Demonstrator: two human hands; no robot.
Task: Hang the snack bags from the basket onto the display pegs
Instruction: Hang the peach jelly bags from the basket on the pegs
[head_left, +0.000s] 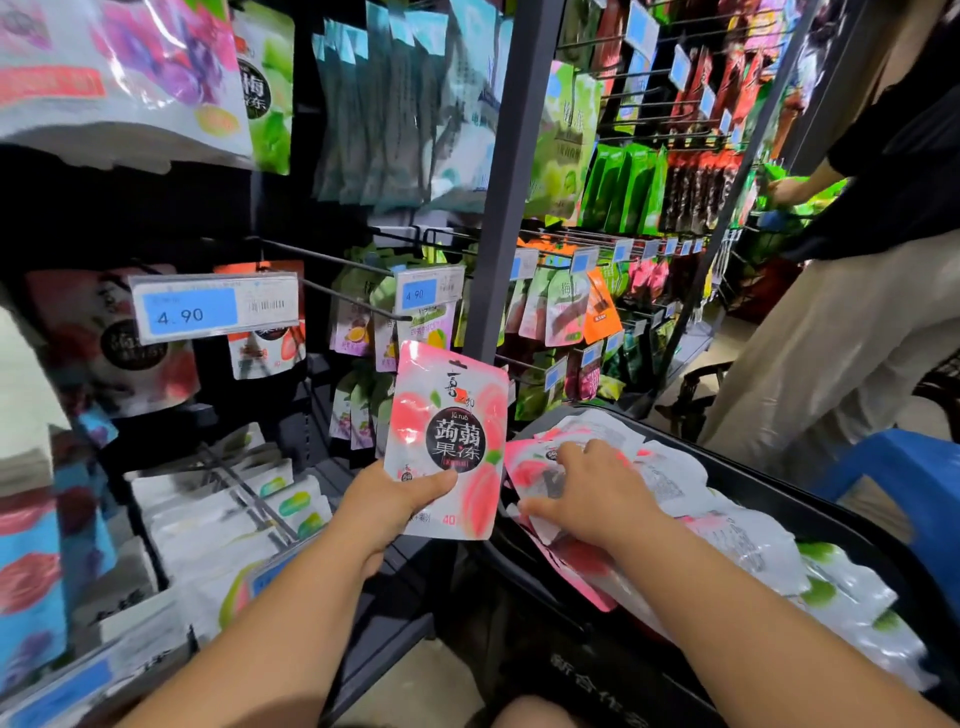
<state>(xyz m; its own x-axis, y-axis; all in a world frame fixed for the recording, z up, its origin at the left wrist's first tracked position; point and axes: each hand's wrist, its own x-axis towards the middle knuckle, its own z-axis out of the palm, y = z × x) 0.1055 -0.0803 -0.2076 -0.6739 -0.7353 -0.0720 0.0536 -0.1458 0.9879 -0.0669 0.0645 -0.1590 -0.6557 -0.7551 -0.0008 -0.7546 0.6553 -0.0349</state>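
My left hand (384, 506) grips the lower left corner of a pink peach jelly bag (451, 426), holding it upright in front of the rack. My right hand (587, 491) lies with spread fingers on the pile of snack bags (670, 483) inside the black basket (810, 519) at the lower right. A bare metal peg (353, 299) sticks out just above the held bag, beside a 4.90 price tag (427, 292). Matching red-pink jelly bags (265, 345) hang on the peg to the left.
The rack is packed with hanging bags on many pegs. White and green bags (223, 514) lie on a low peg at the lower left. A grey upright post (511, 171) divides the rack. Another person (852, 291) stands at the right by a blue stool (898, 467).
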